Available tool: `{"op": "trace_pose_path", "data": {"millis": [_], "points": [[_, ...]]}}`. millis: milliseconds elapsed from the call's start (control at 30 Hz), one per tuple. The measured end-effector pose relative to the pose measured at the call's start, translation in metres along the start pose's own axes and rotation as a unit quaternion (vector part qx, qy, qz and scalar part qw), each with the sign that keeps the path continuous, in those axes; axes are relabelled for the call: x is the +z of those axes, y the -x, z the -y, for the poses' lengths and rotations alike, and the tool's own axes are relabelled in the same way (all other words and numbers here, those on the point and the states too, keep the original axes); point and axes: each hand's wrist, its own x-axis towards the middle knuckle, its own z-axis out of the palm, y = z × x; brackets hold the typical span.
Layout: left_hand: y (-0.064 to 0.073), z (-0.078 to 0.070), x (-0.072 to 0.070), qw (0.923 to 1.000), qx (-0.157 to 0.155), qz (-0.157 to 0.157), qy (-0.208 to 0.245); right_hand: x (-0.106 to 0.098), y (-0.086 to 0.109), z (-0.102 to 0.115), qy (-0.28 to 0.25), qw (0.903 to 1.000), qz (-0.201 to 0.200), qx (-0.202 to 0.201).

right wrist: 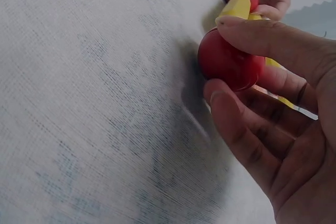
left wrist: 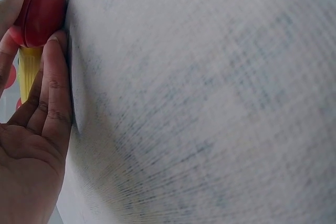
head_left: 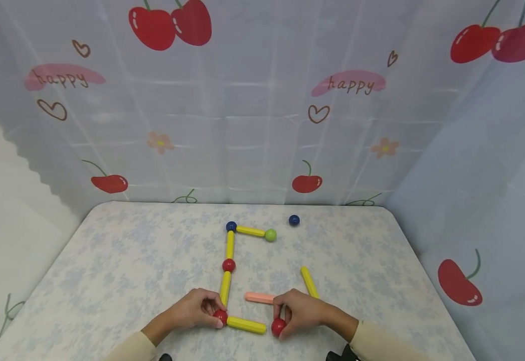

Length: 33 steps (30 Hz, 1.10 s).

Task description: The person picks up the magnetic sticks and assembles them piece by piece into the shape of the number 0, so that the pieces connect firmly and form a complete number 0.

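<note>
In the head view my left hand [head_left: 197, 308] pinches a red ball [head_left: 220, 316] at the near corner of a chain of yellow sticks. One yellow stick [head_left: 225, 288] runs from that ball up to a second red ball [head_left: 228, 264]; another yellow stick [head_left: 246, 325] points right from it. My right hand [head_left: 302, 314] grips a separate red ball [head_left: 278, 327], a small gap beyond that stick's free end. The right wrist view shows this red ball [right wrist: 228, 61] between thumb and fingers. A pink stick [head_left: 259, 298] lies behind, its right end hidden by the right hand.
Farther back, a yellow stick [head_left: 230, 244] leads to a blue ball [head_left: 231, 226], then a yellow stick [head_left: 250, 231] to a green ball [head_left: 270, 235]. A loose blue ball [head_left: 294, 220] lies near the table's [head_left: 131, 240] back edge. Another yellow stick [head_left: 309, 282] lies beyond the right hand.
</note>
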Motion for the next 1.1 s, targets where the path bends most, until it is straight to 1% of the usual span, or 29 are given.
{"op": "trace_pose_path", "data": {"millis": [133, 400, 733, 933, 1100], "points": [[0.0006, 0.001, 0.0001, 1.0, 0.001, -0.002, 0.003, 0.0033, -0.0021, 0.0, -0.01, 0.9998, 0.01, -0.01], [0.0007, -0.0001, 0.0007, 1.0, -0.004, -0.004, 0.003, 0.0075, -0.0046, -0.0012, -0.021, 0.9997, 0.008, -0.009], [-0.0002, -0.0006, 0.0007, 1.0, -0.007, -0.006, -0.001, 0.0079, -0.0078, -0.0041, -0.008, 0.9999, 0.008, -0.013], [0.0003, -0.001, 0.0011, 0.9999, -0.006, -0.008, 0.002, 0.0052, -0.0058, -0.0019, -0.017, 0.9996, 0.01, -0.02], [0.0013, -0.0021, 0.0015, 0.9999, -0.004, -0.009, 0.004, -0.0012, -0.0062, -0.0015, -0.024, 0.9989, 0.0, -0.041]]}}
